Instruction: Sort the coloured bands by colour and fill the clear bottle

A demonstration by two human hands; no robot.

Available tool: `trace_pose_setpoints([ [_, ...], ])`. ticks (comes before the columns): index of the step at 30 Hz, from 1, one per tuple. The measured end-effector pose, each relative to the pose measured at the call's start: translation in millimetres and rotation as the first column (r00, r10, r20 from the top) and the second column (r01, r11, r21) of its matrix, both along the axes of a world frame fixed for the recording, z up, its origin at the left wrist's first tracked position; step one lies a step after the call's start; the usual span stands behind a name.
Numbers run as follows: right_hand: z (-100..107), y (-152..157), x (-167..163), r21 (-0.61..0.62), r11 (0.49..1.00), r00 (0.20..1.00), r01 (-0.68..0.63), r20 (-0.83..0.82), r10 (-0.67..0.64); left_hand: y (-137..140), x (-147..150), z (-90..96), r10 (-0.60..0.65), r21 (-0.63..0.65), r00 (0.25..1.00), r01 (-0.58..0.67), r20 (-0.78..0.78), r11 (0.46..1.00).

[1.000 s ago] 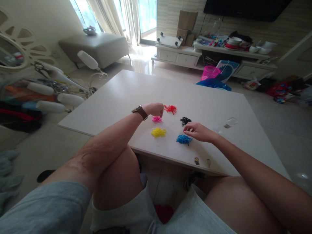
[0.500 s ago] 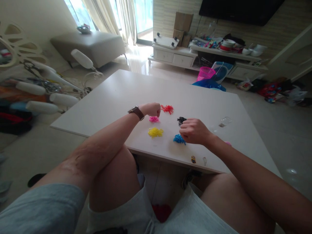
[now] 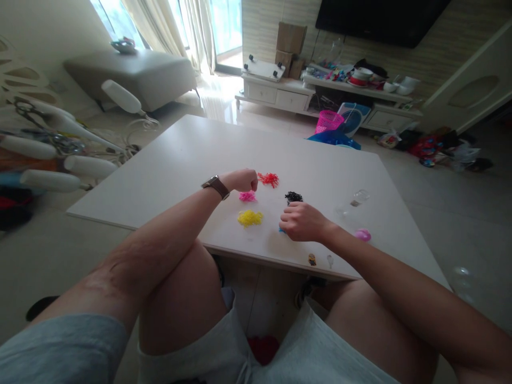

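Note:
My left hand (image 3: 245, 180), a watch on its wrist, is closed just above a pink pile of small rubber bands (image 3: 247, 197). A red pile of bands (image 3: 269, 180) lies just beyond its knuckles. Fingers curled, my right hand (image 3: 303, 221) is over a blue pile of bands (image 3: 282, 230), hiding nearly all of it. Behind that hand is a black pile of bands (image 3: 294, 197); to its left lies a yellow pile (image 3: 250, 218). The fingertips of both hands are hidden, so I cannot make out what they hold.
On the white table (image 3: 200, 160), a small yellow cartoon figure (image 3: 312, 260) and a clear small piece (image 3: 330, 261) lie near the front edge. A pink round object (image 3: 363, 235) and a clear container (image 3: 360, 197) are on the right. A white lamp (image 3: 90, 166) stands left.
My right hand has moved left and toward me, covering most of the blue pile. My left hand has stayed nearly in place beside the red pile. The view has shifted slightly right.

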State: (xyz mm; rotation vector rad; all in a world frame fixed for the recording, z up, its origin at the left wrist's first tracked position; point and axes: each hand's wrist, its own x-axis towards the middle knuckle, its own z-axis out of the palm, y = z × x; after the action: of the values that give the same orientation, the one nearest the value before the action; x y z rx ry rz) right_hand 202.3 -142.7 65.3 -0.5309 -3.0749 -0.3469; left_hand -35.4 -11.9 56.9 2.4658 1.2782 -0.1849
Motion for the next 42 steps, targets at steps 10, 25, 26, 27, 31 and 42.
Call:
trace_pose_setpoints([
  [10, -2, 0, -3, -0.033, 0.999, 0.999, 0.009, 0.041, -0.008, 1, -1, -0.1, 0.003, 0.014, 0.999, -0.002, -0.041, 1.000],
  [25, -4, -3, -9, -0.073, 0.997, 0.996, 0.003, 0.092, 0.004, -3, -1, 5.6, 0.003, 0.053, 0.998, 0.001, -0.070, 0.999],
  [26, -4, -3, -9, -0.075, 0.997, 0.995, 0.004, 0.095, 0.004, -3, -1, 5.5, 0.002, 0.055, 0.998, 0.002, -0.068, 0.998],
  [27, -4, -3, -9, -0.076, 0.997, 0.995, 0.004, 0.098, 0.004, -3, -1, 5.4, 0.000, 0.055, 0.998, 0.003, -0.063, 0.998],
  [31, -4, -3, -10, -0.080, 0.997, 0.995, 0.009, 0.102, -0.001, -3, -2, 6.0, -0.009, 0.044, 0.999, 0.011, -0.036, 0.999],
  [42, -5, -3, -10, -0.104, 0.995, 0.994, 0.006, 0.113, 0.006, 5, -7, -3.8, 0.012, 0.043, 1.000, -0.013, 0.016, 0.999],
])
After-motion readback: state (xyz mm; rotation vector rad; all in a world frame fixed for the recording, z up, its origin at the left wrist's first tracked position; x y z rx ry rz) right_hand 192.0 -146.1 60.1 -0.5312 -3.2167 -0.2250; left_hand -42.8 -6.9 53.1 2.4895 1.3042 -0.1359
